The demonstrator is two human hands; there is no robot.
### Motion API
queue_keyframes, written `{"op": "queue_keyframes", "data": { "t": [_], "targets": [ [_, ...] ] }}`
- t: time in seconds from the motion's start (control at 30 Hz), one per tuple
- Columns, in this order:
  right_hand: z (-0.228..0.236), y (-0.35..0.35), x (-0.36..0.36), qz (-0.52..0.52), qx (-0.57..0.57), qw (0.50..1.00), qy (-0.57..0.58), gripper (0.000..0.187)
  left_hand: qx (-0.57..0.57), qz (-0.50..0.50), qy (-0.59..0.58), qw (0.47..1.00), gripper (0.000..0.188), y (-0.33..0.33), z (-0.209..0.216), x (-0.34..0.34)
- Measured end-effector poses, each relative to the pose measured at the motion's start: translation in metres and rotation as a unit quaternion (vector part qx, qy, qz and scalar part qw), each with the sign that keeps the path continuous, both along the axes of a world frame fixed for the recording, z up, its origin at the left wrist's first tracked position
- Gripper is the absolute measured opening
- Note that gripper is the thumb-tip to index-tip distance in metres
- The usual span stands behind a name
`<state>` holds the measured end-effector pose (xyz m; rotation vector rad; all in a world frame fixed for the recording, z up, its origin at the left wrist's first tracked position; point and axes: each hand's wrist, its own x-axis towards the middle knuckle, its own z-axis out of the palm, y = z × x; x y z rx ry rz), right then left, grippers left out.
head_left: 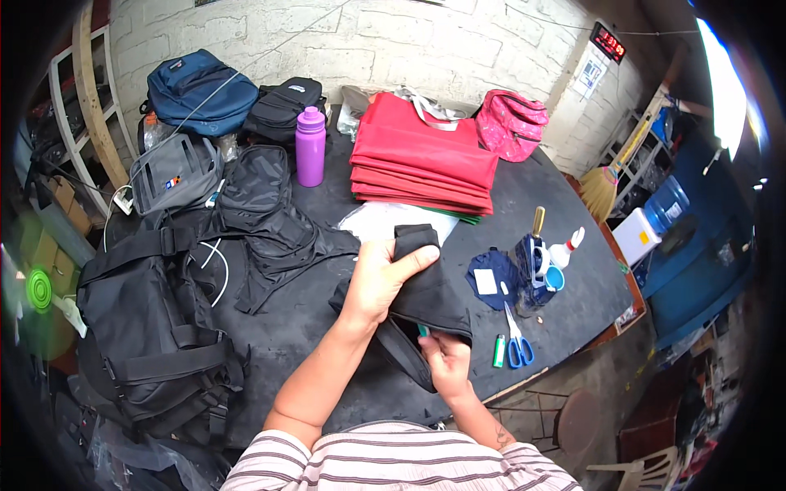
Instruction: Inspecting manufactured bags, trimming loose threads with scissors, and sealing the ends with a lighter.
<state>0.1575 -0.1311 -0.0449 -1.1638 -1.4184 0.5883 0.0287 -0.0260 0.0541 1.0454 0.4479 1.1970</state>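
A black fabric bag (426,286) is held up over the near part of the table, with its opening gaping toward me. My left hand (378,277) wraps around its upper folded part, thumb pressed across the front. Lower down, at the opening's right edge, my right hand (447,360) has its fingers closed, the tips partly hidden by the fabric. A small teal thing (423,331) shows at those fingertips; its kind cannot be made out. Blue-handled scissors (520,352) and a green lighter (499,350) lie just right of my right hand.
On the black table (295,360) are a large black bag (155,319), a black harness-like pack (262,196), a purple bottle (310,147), stacked red fabric (426,155), a pink backpack (512,124) and a tool holder (536,270). A blue backpack (201,90) stands far left.
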Motion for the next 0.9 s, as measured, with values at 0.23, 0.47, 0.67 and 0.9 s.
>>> {"op": "queue_keyframes", "data": {
  "t": [0.23,0.47,0.67,0.9],
  "targets": [
    [0.013,-0.014,0.011,-0.035,0.083,0.977,-0.195,0.004,-0.026,-0.003,-0.021,0.999,0.013,-0.002,-0.013,0.000],
    [0.007,-0.019,-0.001,0.040,-0.017,0.971,0.235,0.008,0.029,0.028,0.081,0.996,0.016,-0.029,-0.006,0.023],
    [0.028,-0.003,0.030,0.447,-0.316,0.413,0.728,0.022,0.061,0.081,0.059,0.993,0.013,-0.023,-0.013,0.025],
    [0.024,0.012,-0.004,-0.073,0.143,0.980,-0.120,0.006,0.016,0.064,-0.008,0.998,0.014,-0.008,-0.013,0.013]
  ]
}}
